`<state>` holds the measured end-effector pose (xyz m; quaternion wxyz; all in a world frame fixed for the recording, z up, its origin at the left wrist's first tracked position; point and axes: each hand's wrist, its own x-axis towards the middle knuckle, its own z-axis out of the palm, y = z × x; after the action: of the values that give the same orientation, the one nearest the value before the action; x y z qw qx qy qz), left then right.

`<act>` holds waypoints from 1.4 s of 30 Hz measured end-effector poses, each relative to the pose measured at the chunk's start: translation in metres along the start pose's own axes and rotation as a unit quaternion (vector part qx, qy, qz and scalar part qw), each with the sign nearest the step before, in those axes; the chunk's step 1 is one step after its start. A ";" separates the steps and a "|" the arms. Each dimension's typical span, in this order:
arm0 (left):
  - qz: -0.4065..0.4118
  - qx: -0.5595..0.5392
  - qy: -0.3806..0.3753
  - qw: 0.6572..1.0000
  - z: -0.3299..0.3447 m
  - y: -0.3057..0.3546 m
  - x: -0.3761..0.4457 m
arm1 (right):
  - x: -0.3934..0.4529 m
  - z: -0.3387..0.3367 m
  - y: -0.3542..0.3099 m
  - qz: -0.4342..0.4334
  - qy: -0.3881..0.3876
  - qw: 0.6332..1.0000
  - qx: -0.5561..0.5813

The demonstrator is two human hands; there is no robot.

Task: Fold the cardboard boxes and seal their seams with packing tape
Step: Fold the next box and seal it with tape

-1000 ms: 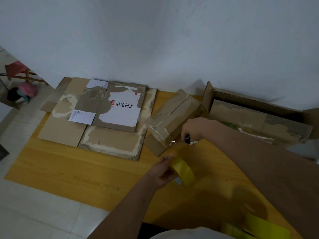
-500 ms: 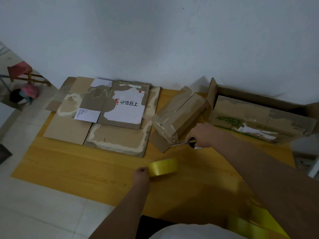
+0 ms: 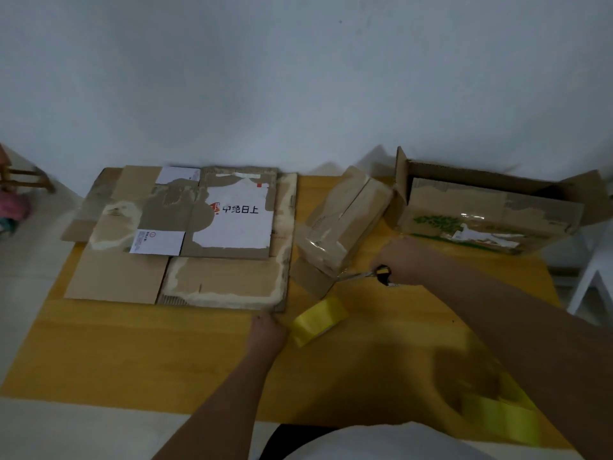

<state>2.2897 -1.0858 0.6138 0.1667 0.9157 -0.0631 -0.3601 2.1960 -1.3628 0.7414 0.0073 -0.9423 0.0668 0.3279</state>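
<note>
tape roll [image 3: 318, 322]: yellow | boxes [image 3: 345, 224]: brown | table [image 3: 132, 343]: yellow-orange

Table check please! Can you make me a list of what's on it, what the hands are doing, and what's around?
Surface: yellow wooden table, on a pale floor.
Job's things: small taped box tilted on its edge; flattened cardboard at left; open box at right; yellow tape roll.
Clutter: more yellow tape rolls at near right.
Hands: left hand at the tape roll, grip unclear; right hand grips scissors at the small box's corner.
Cables: nothing seen.
Surroundings: white wall; white chair at right.
</note>
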 end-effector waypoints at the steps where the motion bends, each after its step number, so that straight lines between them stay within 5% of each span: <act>1: 0.012 -0.028 0.034 0.999 -0.007 0.003 -0.001 | 0.001 0.000 -0.002 0.007 -0.001 1.000 -0.006; 3: 0.104 -0.063 0.136 0.983 -0.019 0.011 0.002 | 0.002 0.000 -0.008 0.021 0.004 1.000 -0.008; 6: 0.359 -0.034 0.235 0.903 -0.048 0.045 0.005 | 0.000 0.000 -0.014 0.036 0.004 0.999 -0.005; 10: 0.576 0.110 0.163 0.793 -0.084 0.115 0.012 | -0.002 0.001 -0.017 0.071 0.005 0.997 -0.011; 16: 0.598 0.366 0.013 0.712 -0.092 0.152 0.058 | -0.012 0.023 -0.034 0.127 0.022 0.991 0.042; 22: 0.606 0.369 -0.017 0.704 -0.092 0.145 0.064 | -0.052 0.085 -0.031 0.206 -0.026 0.971 0.116; 29: 0.595 0.358 -0.013 0.720 -0.090 0.147 0.060 | -0.031 0.106 -0.022 0.348 -0.055 0.890 0.289; 39: 0.525 0.388 -0.025 0.758 -0.092 0.159 0.043 | 0.008 0.140 -0.013 0.251 -0.049 0.841 0.477; 42: 0.519 0.396 -0.026 0.757 -0.094 0.161 0.040 | 0.009 0.147 -0.021 0.287 -0.022 0.780 0.555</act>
<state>2.3835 -1.2219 0.7095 -0.0511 0.7170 -0.6703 -0.1842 2.1146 -1.3349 0.6199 0.4358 -0.7050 0.5047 0.2415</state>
